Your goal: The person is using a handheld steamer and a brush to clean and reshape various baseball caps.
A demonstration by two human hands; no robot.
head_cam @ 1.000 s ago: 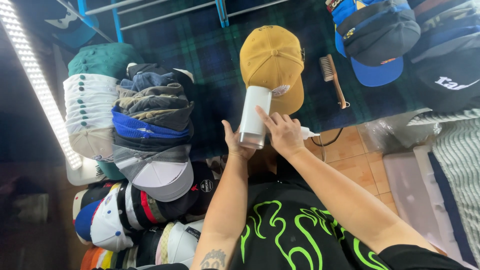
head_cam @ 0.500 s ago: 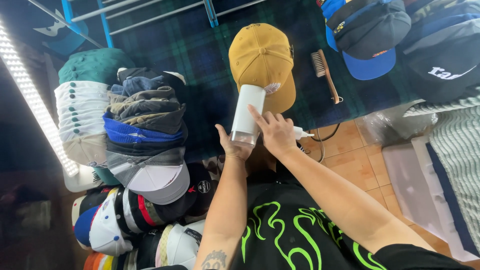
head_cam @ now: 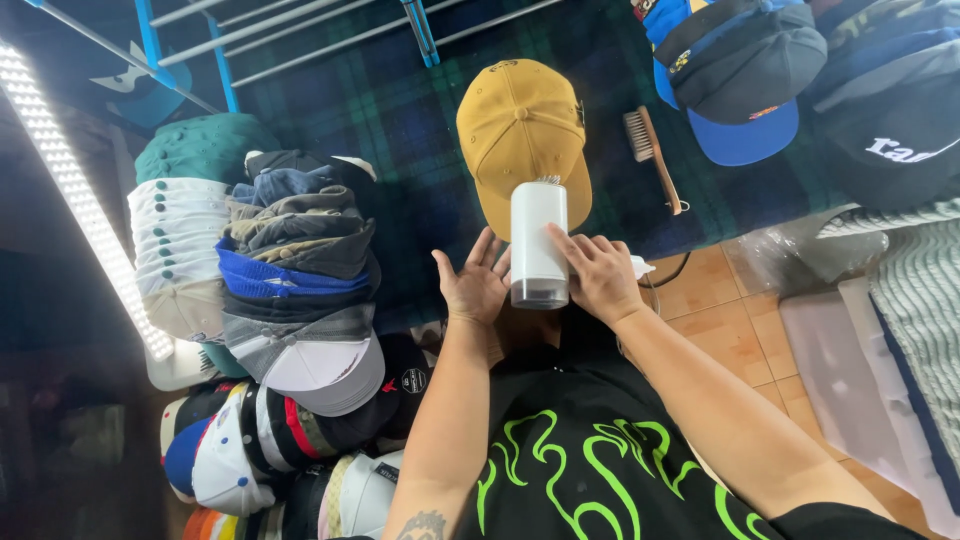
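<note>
Along the left edge of the worktop (head_cam: 400, 130), which is covered in dark green and navy tartan cloth, a tall stack of folded caps in teal, white, blue, grey and brown (head_cam: 270, 260) crowds the surface, and a heap of more caps in black, white and red (head_cam: 290, 440) spills below the near left corner. A strip of white lights (head_cam: 70, 190) runs beside that stack, further left. Between the stack and the middle there is a bare band of tartan, the widest free room on the cloth. The left hand (head_cam: 478, 285) lies at the near edge with fingers spread apart and palm up, gripping nothing, its fingertips just beside a white cylindrical handheld appliance with a grey end (head_cam: 538, 245). The right hand (head_cam: 600, 275) is clamped on that appliance from its right side, holding it over the near edge with its far end against the brim of a mustard-yellow cotton cap (head_cam: 522, 130) that lies in the middle of the worktop. A white cable (head_cam: 665, 272) trails off the near edge beside the right wrist. Right of the yellow cap a wooden-handled brush (head_cam: 652, 155) lies with a narrow strip of open cloth either side. A blue and black cap pile (head_cam: 740, 80) fills the far right corner
</note>
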